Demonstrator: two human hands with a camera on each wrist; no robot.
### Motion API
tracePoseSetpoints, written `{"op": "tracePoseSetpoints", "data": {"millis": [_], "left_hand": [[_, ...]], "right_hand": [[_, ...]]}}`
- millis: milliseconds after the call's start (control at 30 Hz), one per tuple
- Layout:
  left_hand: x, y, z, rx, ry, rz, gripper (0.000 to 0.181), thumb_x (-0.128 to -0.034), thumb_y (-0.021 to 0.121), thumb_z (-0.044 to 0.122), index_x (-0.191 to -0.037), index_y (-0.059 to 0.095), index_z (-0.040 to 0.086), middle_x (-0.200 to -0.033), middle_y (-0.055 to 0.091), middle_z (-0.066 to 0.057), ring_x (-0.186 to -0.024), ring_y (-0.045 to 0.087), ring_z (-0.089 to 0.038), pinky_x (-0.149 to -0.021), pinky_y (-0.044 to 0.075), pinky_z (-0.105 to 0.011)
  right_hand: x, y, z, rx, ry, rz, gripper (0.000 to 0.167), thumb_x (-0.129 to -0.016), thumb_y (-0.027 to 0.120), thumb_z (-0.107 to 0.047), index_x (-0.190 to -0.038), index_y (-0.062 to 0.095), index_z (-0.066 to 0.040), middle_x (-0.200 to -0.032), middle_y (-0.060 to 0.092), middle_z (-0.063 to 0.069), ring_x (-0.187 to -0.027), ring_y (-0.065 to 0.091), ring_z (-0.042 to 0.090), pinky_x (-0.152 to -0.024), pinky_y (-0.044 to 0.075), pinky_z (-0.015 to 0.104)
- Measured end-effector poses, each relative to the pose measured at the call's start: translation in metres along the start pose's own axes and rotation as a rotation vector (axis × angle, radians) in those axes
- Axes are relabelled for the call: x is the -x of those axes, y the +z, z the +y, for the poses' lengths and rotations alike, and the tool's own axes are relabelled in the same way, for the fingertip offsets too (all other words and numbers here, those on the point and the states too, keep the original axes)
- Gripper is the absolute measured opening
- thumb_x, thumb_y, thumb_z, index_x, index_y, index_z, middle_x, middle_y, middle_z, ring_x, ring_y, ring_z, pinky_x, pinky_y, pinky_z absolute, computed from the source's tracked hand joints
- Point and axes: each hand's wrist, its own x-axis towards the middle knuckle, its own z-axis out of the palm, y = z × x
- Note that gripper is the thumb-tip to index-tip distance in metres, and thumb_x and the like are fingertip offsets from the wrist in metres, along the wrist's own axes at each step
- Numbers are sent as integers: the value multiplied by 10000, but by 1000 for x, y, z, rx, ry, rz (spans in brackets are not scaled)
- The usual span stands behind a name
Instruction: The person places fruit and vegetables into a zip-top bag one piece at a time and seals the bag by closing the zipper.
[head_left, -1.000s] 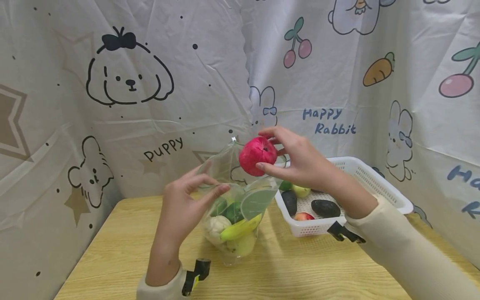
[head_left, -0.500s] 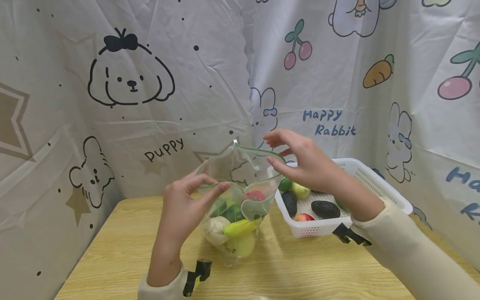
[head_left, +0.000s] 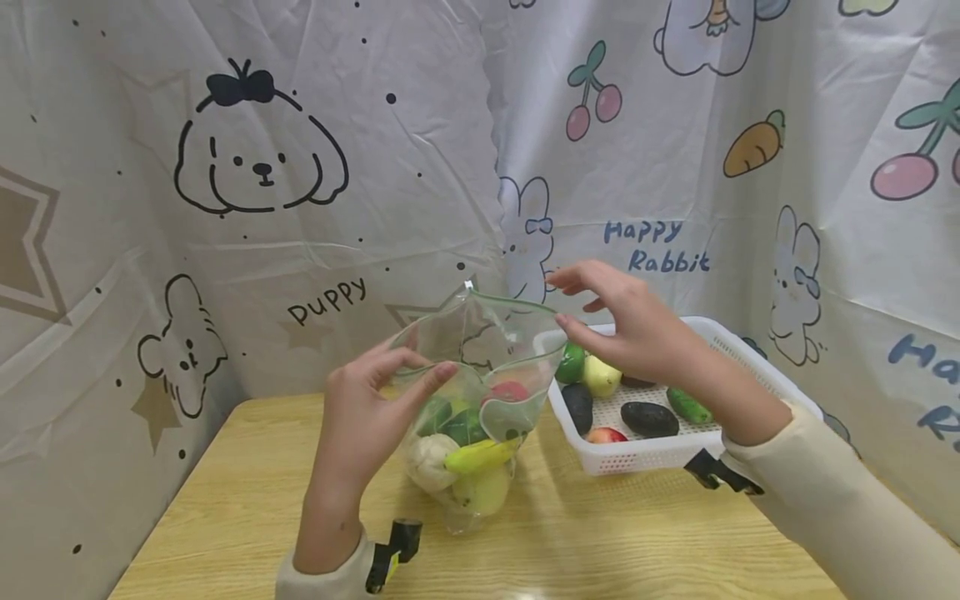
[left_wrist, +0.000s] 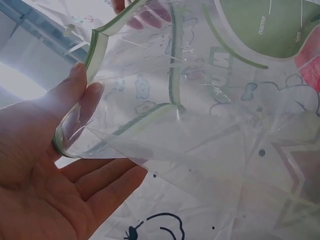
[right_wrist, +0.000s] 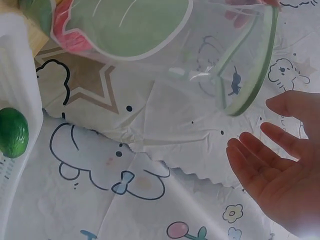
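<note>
A clear zip bag with a green rim stands upright with its mouth spread. Inside it are a white lumpy vegetable, a yellow banana-like item, green items and a red round fruit behind the green label. My left hand pinches the bag's left rim between thumb and fingers, also seen in the left wrist view with the hand at the rim. My right hand holds nothing, its fingers loosely bent beside the right rim; the right wrist view shows a gap between the hand and the rim.
A white basket stands right of the bag, under my right forearm. It holds dark avocado-like items, a green cucumber-like item, a pale yellow round item and a red-yellow fruit. Printed cloth hangs behind the wooden table.
The red fruit has left my right hand and dropped into the bag. My right hand has opened and moved right, away from the bag's mouth. My left hand keeps its hold on the rim.
</note>
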Motion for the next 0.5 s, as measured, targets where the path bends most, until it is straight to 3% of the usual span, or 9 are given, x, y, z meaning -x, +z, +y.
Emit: {"op": "tracePoseSetpoints", "data": {"millis": [267, 500], "left_hand": [[-1, 2, -3, -25, 33, 32, 208, -828, 857, 309, -808, 771, 121, -1315, 664, -125, -1292, 594, -293, -1118, 445, -483], [-1, 3, -4, -32, 45, 34, 223, -842, 845, 316, -802, 757, 115, -1321, 662, -121, -1287, 596, -311, -1104, 457, -496]], "right_hand": [[18, -9, 18, 70, 79, -4, 337, -958, 668, -31, -1287, 601, -1, -1288, 632, 148, -1128, 632, 282, -855, 605, 431], [46, -5, 51, 150, 213, -99, 326, -958, 664, -61, -1270, 591, -1, -1258, 618, 188, -1120, 620, 347, -893, 565, 519]]}}
